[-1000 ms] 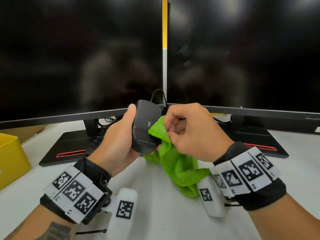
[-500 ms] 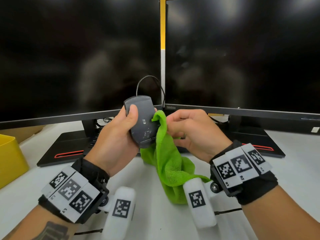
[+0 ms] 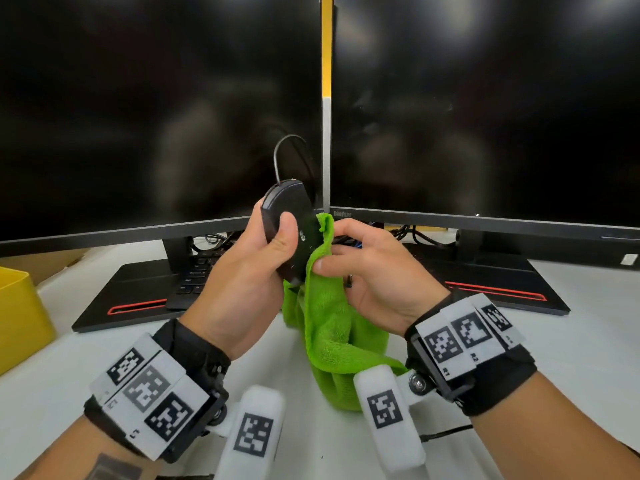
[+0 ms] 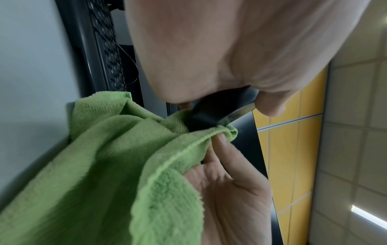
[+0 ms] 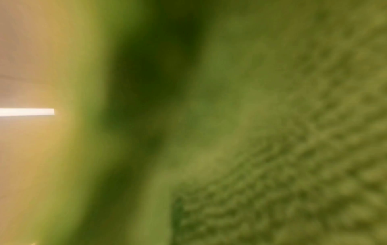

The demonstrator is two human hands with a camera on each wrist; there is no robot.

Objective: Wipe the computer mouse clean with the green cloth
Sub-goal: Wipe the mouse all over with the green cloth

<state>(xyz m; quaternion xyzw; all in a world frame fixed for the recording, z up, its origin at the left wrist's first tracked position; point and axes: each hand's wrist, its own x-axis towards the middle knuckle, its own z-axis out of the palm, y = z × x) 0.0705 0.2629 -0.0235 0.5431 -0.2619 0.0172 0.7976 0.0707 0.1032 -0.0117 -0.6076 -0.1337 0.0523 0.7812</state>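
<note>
Hands came first: the left hand (image 3: 242, 289) was curled tight around the computer mouse (image 3: 294, 233), with the thumb pressed on its flat bottom, and it held the mouse up in the air in front of two big dark screens. One screen (image 3: 156, 109) stood on the left and the other screen (image 3: 485, 105) stood on the right. Both sat on a white desk (image 3: 571, 341). A yellow box (image 3: 20, 313) sat at the far left edge of the desk. The right hand (image 3: 377, 282) pinched the green cloth (image 3: 336, 327) and pushed it against the right side of the mouse. Most of the cloth hung down between the two wrists. A black keyboard (image 3: 197, 275) lay behind the left hand. The mouse's thin cord (image 3: 280, 150) looped up above it.
</note>
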